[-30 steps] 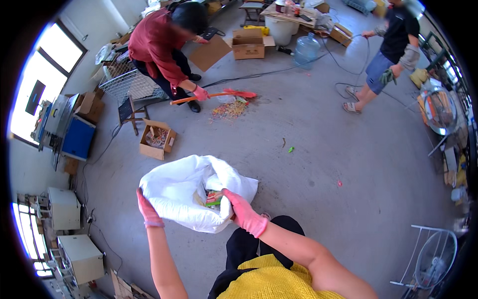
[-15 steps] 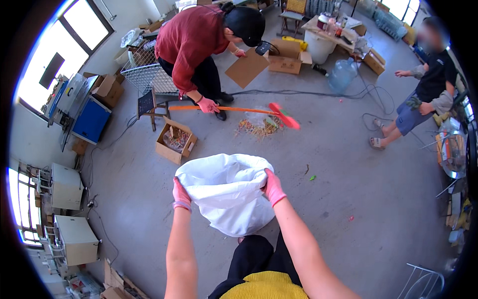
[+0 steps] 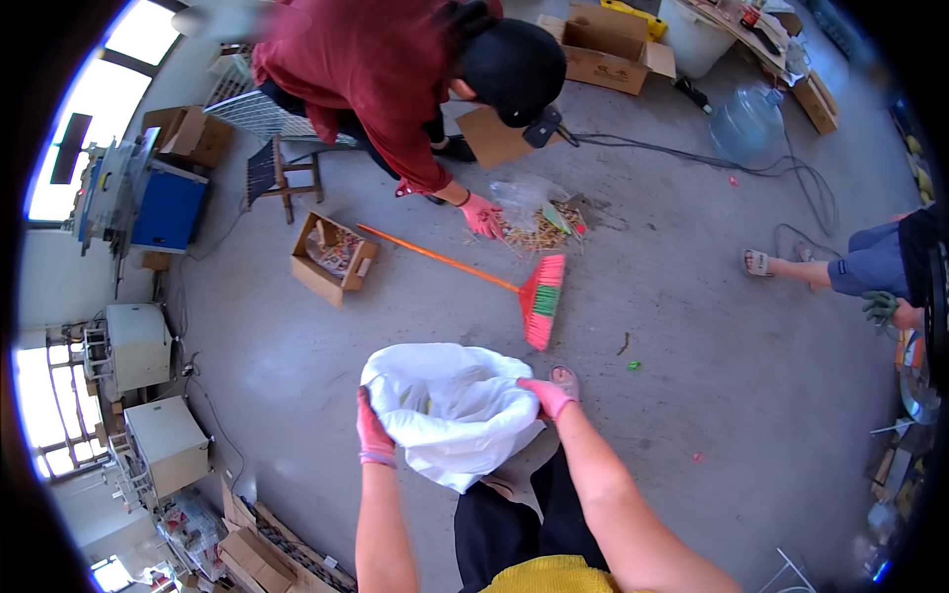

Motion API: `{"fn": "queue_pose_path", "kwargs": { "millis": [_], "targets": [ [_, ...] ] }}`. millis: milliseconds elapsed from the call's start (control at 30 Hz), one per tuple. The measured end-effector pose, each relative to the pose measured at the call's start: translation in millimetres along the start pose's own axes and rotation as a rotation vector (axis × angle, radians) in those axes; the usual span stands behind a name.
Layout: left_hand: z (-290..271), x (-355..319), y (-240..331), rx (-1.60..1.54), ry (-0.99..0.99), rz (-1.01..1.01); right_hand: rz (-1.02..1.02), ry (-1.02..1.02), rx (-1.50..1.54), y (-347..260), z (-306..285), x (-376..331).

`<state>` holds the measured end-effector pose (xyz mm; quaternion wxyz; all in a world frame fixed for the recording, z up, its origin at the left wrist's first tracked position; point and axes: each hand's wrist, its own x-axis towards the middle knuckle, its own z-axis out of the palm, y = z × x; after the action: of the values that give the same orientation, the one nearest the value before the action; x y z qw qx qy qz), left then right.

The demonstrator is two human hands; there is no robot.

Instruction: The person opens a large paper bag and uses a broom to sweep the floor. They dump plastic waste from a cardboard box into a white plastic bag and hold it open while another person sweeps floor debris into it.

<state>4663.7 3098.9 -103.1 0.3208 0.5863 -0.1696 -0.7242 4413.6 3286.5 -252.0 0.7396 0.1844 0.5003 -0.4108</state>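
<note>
A white woven sack hangs in front of me with its mouth turned up and its rim folded outward. My left hand, in a pink glove, is closed on the left side of the rim. On the opposite side my right hand, gloved alike, grips the rim too. Inside the sack mostly white folds show; its bottom is hidden. Beyond it a broom with an orange handle and red-and-green bristles lies on the floor. A co-worker's pink-gloved hand reaches to a debris pile with clear plastic on it.
A small open cardboard box holding scraps stands left of the broom. The co-worker in red bends over beyond it. Cables and a water jug lie farther back. At right stands another person. Green scrap dots the floor.
The co-worker has let go of the broom, now on the floor, and reached down to the pile. The cardboard sheet is lower. My view has shifted; both hands still hold the sack.
</note>
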Motion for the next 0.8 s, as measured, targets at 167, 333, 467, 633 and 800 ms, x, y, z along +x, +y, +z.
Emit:
{"fn": "queue_pose_path", "kwargs": {
  "millis": [167, 333, 467, 633, 800],
  "targets": [
    [31, 30, 5, 0.088, 0.088, 0.074, -0.166, 0.335, -0.106, -29, -23, 35],
    [57, 62, 3, 0.035, 0.0, 0.118, -0.422, 0.28, 0.16, -82, -1, 5],
    [34, 75, -3, -0.012, -0.034, 0.144, -0.326, 0.549, -0.148, -98, 47, -53],
    [39, 79, -21, -0.028, -0.06, 0.109, -0.38, 0.509, -0.066, -57, 3, -6],
    [39, 58, -15, -0.039, -0.089, 0.088, -0.424, 0.462, 0.03, -30, -32, 38]
  ]
}}
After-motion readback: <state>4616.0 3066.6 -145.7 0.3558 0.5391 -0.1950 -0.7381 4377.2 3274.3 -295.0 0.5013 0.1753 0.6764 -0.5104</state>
